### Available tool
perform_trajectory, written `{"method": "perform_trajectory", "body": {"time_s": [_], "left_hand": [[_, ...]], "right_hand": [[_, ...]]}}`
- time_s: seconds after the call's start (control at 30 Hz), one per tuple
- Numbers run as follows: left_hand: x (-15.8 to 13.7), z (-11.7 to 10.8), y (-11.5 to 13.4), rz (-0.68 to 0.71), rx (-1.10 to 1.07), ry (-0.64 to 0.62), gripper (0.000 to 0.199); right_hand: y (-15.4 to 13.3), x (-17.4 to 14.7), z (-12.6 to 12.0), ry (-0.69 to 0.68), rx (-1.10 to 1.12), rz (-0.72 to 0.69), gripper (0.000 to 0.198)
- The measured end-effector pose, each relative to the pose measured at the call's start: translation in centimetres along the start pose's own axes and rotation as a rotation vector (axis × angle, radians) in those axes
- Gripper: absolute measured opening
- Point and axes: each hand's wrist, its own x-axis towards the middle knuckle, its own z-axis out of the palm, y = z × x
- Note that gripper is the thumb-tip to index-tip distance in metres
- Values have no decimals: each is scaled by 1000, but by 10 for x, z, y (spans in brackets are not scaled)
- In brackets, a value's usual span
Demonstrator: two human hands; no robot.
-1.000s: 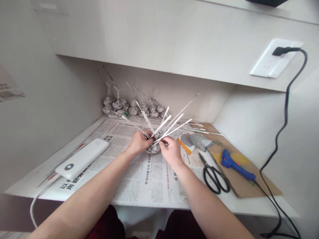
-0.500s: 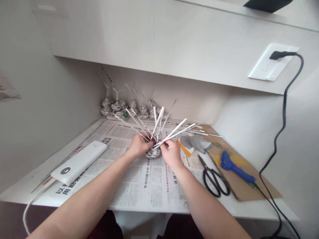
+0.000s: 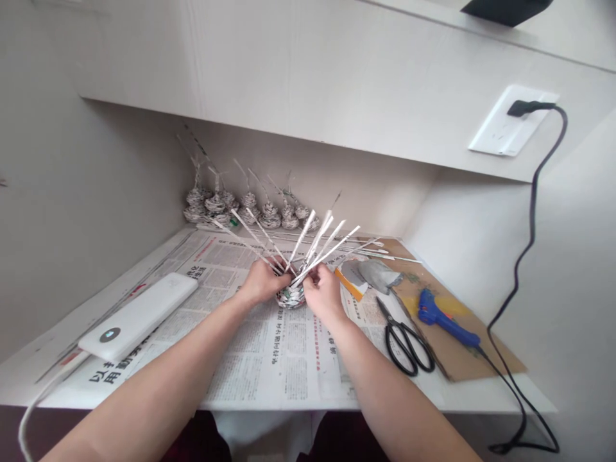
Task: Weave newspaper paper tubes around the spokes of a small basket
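Between my hands sits a small woven basket (image 3: 290,298) of rolled newspaper, resting on spread newspaper (image 3: 260,359). Long paper strips (image 3: 299,242) stick up and fan out from its rim. My left hand (image 3: 264,281) closes on the basket's left rim, thumb across the top by the strips' bases. On the opposite side my right hand (image 3: 323,290) has its fingers curled in, pinching the strips at the rim. Fingertips of both hands are partly hidden among the strips.
Several finished woven paper gourds (image 3: 270,215) line the back wall. At right lie black-handled scissors (image 3: 407,343), a blue glue gun (image 3: 445,319) on cardboard (image 3: 466,359), and grey scraps (image 3: 380,274). A white power bank (image 3: 139,314) with a cable lies left.
The strips on the right side have shifted and now stand more upright and spread apart. My right hand has turned slightly inward at the rim. The whole view has moved a little.
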Motion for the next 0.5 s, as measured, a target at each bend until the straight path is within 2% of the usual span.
{"method": "perform_trajectory", "body": {"time_s": [0.1,0.23,0.37,0.5], "left_hand": [[0,1,0,4,-24,-30,19],[0,2,-2,25,5,-8,16],[2,4,-7,74,-9,-17,14],[2,6,-11,40,-55,-14,14]], "right_hand": [[6,4,3,4,70,72,11],[10,8,4,-3,204,164,15],[3,9,2,-4,405,336,19],[-5,9,-5,-69,422,390,16]]}}
